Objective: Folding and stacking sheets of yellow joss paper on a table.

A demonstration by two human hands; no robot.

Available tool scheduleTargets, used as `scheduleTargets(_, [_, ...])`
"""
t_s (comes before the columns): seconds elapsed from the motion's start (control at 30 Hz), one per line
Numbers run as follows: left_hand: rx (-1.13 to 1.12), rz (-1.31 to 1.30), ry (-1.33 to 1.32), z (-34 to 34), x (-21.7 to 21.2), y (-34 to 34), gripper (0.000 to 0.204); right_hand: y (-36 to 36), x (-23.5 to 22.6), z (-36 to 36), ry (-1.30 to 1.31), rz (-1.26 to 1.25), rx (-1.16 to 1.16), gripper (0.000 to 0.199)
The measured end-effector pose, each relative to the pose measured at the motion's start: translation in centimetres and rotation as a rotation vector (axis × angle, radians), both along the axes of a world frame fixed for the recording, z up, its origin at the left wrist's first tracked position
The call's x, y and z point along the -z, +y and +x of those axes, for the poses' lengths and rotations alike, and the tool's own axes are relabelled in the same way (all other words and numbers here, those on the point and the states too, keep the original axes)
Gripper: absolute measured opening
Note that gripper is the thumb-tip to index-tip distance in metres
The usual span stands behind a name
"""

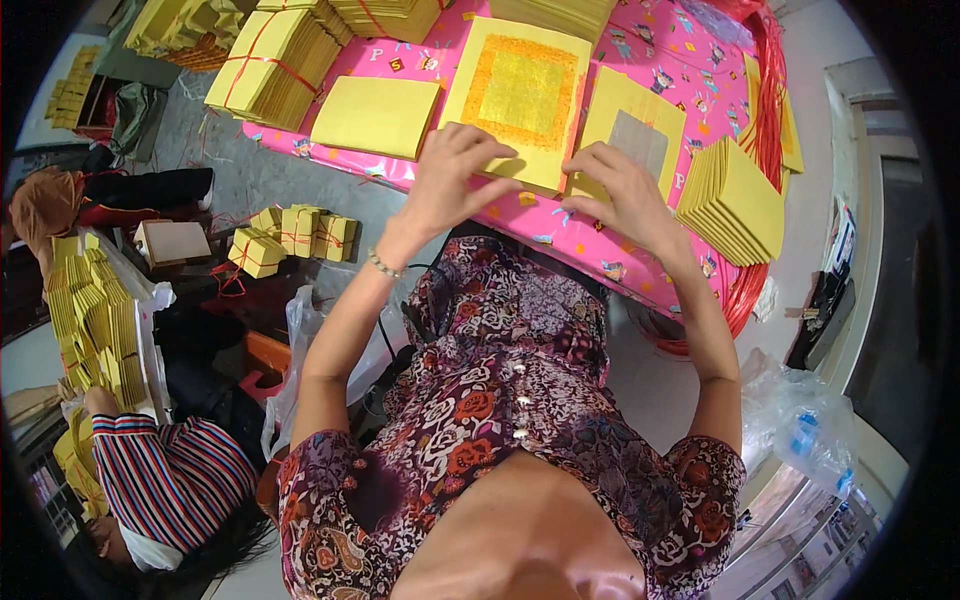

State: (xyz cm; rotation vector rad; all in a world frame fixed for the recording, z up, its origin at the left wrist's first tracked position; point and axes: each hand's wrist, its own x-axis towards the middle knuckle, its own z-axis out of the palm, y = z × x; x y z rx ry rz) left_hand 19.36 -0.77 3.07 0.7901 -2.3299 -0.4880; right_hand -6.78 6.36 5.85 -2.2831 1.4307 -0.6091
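A stack of yellow paper (460, 95) with a gold and orange square on its top sheet lies on the pink table before me. My left hand (462, 170) is at its near left corner, thumb and forefinger apart. At the near right side is my right hand (622, 192), its fingers bent loosely and spread, the tips close to the stack's edge. Neither hand grips anything visible. Just right lies yellow paper with a grey square (640, 140), partly behind my right hand. To the left is a plain folded yellow stack (375, 117).
Yellow bundles tied with red string (275, 70) stand at the table's far left. A fanned yellow stack (735, 200) sits at the right, beside hanging red strings (765, 120). On my left, a person in a striped top (180, 465) works near more yellow paper (95, 310).
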Motion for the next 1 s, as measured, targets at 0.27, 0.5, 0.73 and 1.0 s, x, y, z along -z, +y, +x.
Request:
scheduleTargets(0.27, [0.075,0.055,-0.044,-1.5,1.4,-0.7,0.025,0.0,2.2,0.5,-0.077,-0.167,0.022,0.020])
scheduleTargets(0.5, [0.099,0.192,-0.054,-1.4,0.4,-1.3,0.021,-0.9,2.9,0.4,-0.296,0.093,0.135,0.016])
scheduleTargets(0.73, [0.096,0.216,-0.004,-1.5,0.7,-1.5,0.017,-1.5,3.2,-0.2,-0.330,0.162,0.119,0.019])
scheduleTargets(1.0, [0.065,0.231,-0.010,-1.7,0.9,-1.4,0.014,-1.8,3.3,-0.6,-0.327,0.198,0.079,0.023])
